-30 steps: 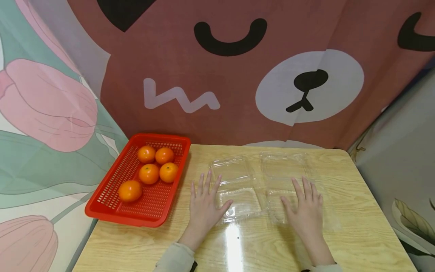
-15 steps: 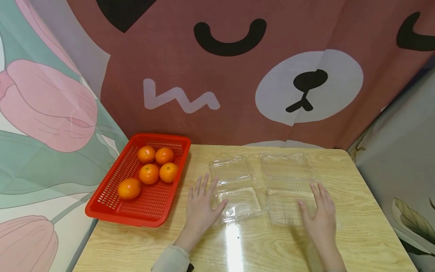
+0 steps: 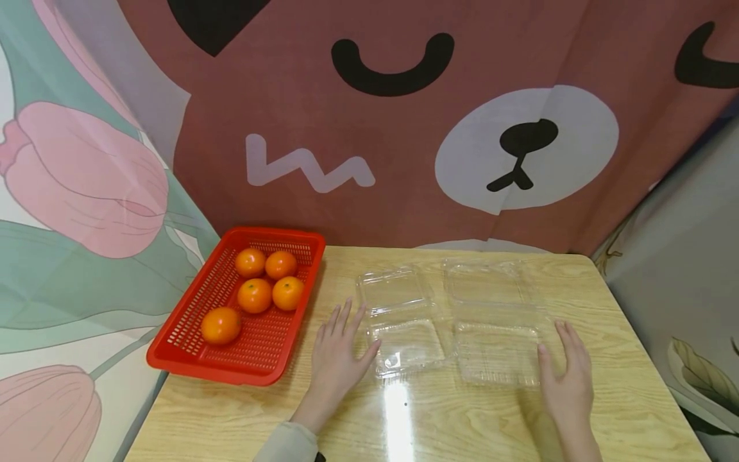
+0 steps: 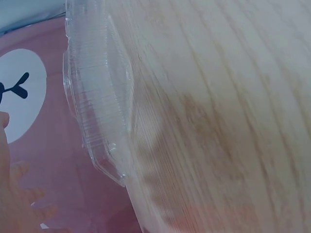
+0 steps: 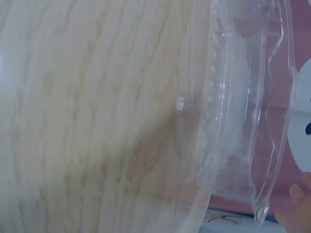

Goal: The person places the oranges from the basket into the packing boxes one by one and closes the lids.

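Observation:
Two clear plastic clamshell boxes lie side by side on the wooden table, lids folded back: the left box (image 3: 407, 343) and the right box (image 3: 496, 353). My left hand (image 3: 337, 359), fingers spread, is at the left box's left edge; I cannot tell whether it touches it. My right hand (image 3: 568, 385) is just right of the right box, fingers extended, holding nothing. In the left wrist view, the box's ribbed side (image 4: 99, 87) stands beyond the table surface, with fingers (image 4: 7, 194) at the lower left. The right wrist view shows the other box (image 5: 233, 97) and some fingertips (image 5: 296, 208).
A red plastic basket (image 3: 208, 373) with several oranges (image 3: 254, 296) stands at the left of the table (image 3: 462, 430). Behind the table hangs a cloth with a bear print (image 3: 404, 218). A flower-print cloth (image 3: 86, 179) hangs at the left.
My right hand has moved right, from over the right box to beside it. The left hand has drawn back slightly left and down. The boxes have stayed in place.

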Demonstrator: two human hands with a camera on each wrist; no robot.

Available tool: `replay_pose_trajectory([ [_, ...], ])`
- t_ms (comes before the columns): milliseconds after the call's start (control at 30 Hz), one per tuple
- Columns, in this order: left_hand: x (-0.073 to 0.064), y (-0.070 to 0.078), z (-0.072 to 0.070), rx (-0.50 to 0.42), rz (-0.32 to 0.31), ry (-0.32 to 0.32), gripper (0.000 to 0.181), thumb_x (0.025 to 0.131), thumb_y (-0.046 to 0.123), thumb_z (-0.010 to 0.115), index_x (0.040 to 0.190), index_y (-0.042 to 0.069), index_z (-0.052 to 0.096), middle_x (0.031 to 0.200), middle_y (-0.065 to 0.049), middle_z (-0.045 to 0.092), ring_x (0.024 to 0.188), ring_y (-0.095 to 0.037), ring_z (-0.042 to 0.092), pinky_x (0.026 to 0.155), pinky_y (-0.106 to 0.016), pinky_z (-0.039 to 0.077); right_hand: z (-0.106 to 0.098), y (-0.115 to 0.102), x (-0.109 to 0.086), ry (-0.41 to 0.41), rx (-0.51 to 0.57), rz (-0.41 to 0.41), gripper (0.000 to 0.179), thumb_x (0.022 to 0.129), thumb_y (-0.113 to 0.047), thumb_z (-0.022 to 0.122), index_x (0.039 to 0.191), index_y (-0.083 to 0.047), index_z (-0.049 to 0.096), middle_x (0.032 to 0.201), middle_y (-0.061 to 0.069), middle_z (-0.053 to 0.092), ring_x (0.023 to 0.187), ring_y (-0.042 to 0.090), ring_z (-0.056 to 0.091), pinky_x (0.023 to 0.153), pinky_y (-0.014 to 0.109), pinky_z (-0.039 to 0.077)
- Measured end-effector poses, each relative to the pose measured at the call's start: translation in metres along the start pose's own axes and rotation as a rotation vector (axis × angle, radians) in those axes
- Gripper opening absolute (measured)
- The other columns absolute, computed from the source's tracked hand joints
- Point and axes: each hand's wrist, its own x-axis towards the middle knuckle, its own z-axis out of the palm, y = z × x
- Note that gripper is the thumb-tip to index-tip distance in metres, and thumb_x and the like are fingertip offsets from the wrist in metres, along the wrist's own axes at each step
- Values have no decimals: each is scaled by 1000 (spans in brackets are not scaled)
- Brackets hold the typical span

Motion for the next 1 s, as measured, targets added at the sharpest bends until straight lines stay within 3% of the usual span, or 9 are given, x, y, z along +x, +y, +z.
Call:
replay_pose_trajectory([
  [200,-3,-3,-1,-18,-2,10,71,93,59,55,153,27,38,160,-5,29,144,-33,31,112,-56,28,-7,6,1,37,56,64,52,103,-17,52,153,-13,37,159,14,29,145,39,23,115,62,14],
  [333,-5,-5,-1,-23,-10,-4,71,93,59,54,154,28,37,160,-4,28,144,-33,31,113,-55,27,-11,9,1,20,112,190,52,105,-22,47,155,-19,34,161,6,27,148,31,19,119,52,10],
  [433,-7,-7,0,-24,-15,-7,70,94,59,53,154,28,36,160,-5,30,145,-31,29,113,-56,27,-13,11,1,-3,164,292,51,107,-28,42,157,-26,30,162,-1,23,149,27,15,119,52,8],
  [533,-9,-7,0,-26,-16,-4,70,94,60,52,154,28,37,159,-5,32,146,-29,27,113,-56,27,-13,14,1,4,206,345,50,107,-30,40,156,-26,31,162,-3,25,147,21,21,119,47,11],
  [700,-13,-9,-1,-45,-19,5,68,94,59,54,153,27,39,159,-4,31,145,-29,28,113,-56,27,-13,21,-1,32,250,411,50,108,-32,37,156,-19,33,159,-4,32,141,7,30,111,15,22],
  [833,-18,-10,-2,-62,-17,7,69,93,54,60,153,27,39,159,-3,31,145,-30,29,113,-55,27,-13,23,-4,79,450,475,49,107,-31,41,154,-15,37,155,-3,39,135,4,40,106,10,27],
  [1000,-23,-13,-4,-65,10,29,69,91,49,65,152,26,41,158,-3,34,143,-30,32,111,-55,31,-12,27,-7,167,807,573,47,105,-24,49,150,-11,43,132,-9,57,108,-4,59,98,13,40],
])
